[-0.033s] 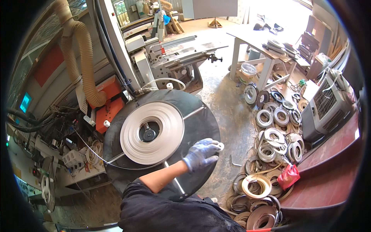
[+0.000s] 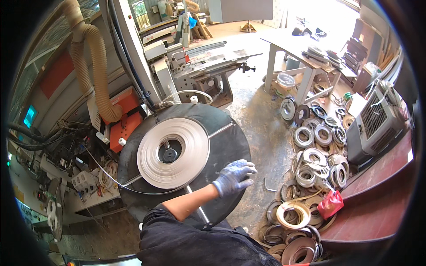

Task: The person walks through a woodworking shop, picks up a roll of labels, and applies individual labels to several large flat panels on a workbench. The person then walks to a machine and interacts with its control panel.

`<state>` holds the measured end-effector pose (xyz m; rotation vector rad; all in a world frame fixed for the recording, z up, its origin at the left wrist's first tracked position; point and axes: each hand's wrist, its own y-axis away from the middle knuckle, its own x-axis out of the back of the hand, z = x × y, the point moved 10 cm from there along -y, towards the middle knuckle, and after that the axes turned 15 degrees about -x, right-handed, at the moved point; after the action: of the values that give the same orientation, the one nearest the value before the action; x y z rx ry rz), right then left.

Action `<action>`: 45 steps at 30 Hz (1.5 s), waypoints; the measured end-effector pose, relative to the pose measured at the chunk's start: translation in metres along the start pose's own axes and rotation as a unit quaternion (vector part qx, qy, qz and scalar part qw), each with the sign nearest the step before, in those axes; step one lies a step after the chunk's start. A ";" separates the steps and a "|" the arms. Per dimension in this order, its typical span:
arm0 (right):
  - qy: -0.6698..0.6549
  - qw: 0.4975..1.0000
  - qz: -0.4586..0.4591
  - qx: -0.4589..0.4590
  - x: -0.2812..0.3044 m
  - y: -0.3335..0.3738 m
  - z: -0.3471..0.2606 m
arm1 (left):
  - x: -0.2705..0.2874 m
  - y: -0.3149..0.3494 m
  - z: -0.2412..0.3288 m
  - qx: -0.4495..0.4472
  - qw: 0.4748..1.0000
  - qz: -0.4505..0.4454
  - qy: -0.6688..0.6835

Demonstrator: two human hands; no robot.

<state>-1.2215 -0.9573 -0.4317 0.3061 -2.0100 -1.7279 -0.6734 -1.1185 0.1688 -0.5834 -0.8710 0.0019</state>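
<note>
A large black round turntable (image 2: pixel 226 146) lies flat in front of me. On it rests a wide coil of pale edge-banding strip (image 2: pixel 191 164), wound around a dark central hub (image 2: pixel 170 154). My left hand (image 2: pixel 231 178), in a blue-grey glove with light fingertips, is over the turntable's right rim. Its fingers are stretched out, with the thumb apart, and no held object shows. White knobs (image 2: pixel 194 100) stand at the turntable's rim. A strip runs from the coil toward the bench on the left. My right hand does not show.
Many loose strip coils (image 2: pixel 304 136) are heaped on the floor at right, with a red plastic bag (image 2: pixel 330 204) among them. Beyond is a pale worktable (image 2: pixel 288 46). A grey slatted unit (image 2: pixel 375 122) stands at far right. Machinery (image 2: pixel 191 66) and a ribbed hose (image 2: pixel 100 66) rise behind and left.
My left hand has shifted very slightly. A white knob seen at its fingertips before is no longer visible there, and another white piece shows beside my sleeve.
</note>
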 end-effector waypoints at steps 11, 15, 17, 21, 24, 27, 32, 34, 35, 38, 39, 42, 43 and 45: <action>-0.263 0.959 -0.012 0.105 0.078 0.062 -0.180 | -0.056 -0.096 -0.076 0.042 0.998 0.036 0.016; -0.178 0.980 -0.026 0.082 0.096 0.072 -0.306 | -0.056 -0.129 -0.133 0.044 0.995 0.085 0.031; -0.117 0.990 -0.007 0.076 0.106 0.075 -0.376 | -0.061 -0.148 -0.163 0.067 0.991 0.101 0.063; -0.185 0.972 -0.016 0.145 0.143 0.065 -0.461 | -0.088 -0.184 -0.213 0.137 0.974 0.087 0.156; -0.086 0.986 0.014 0.143 0.182 0.021 -0.498 | -0.098 -0.207 -0.240 0.162 0.971 0.082 0.156; 0.383 0.870 0.122 0.286 0.173 -0.020 -0.560 | -0.106 -0.228 -0.274 0.193 0.967 0.085 0.141; 0.173 0.904 0.152 0.361 0.200 -0.030 -0.677 | -0.131 -0.267 -0.356 0.272 0.947 0.099 0.136; 0.101 0.951 0.131 0.261 0.203 -0.064 -0.739 | -0.144 -0.291 -0.396 0.287 0.949 0.078 0.110; 0.093 0.956 0.119 0.253 0.202 -0.076 -0.774 | -0.148 -0.306 -0.418 0.291 0.948 0.080 0.102; 0.166 0.953 0.101 0.234 0.201 -0.103 -0.875 | -0.165 -0.356 -0.484 0.332 0.936 0.051 0.107; 0.223 0.945 0.086 0.225 0.196 -0.100 -0.908 | -0.164 -0.378 -0.500 0.327 0.941 0.032 0.077; 0.005 0.966 0.051 0.252 0.215 -0.048 -1.003 | -0.161 -0.447 -0.545 0.285 0.955 0.041 0.069; 0.023 0.964 0.042 0.263 0.211 -0.027 -1.054 | -0.160 -0.465 -0.565 0.299 0.953 0.029 0.050; 0.066 0.967 0.042 0.241 0.188 0.007 -1.127 | -0.151 -0.498 -0.602 0.299 0.951 0.058 0.059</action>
<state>-0.8385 -2.0225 -0.2769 0.4713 -2.2840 -1.1158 -0.4535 -1.8644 0.0004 -0.0619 -0.6707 0.3242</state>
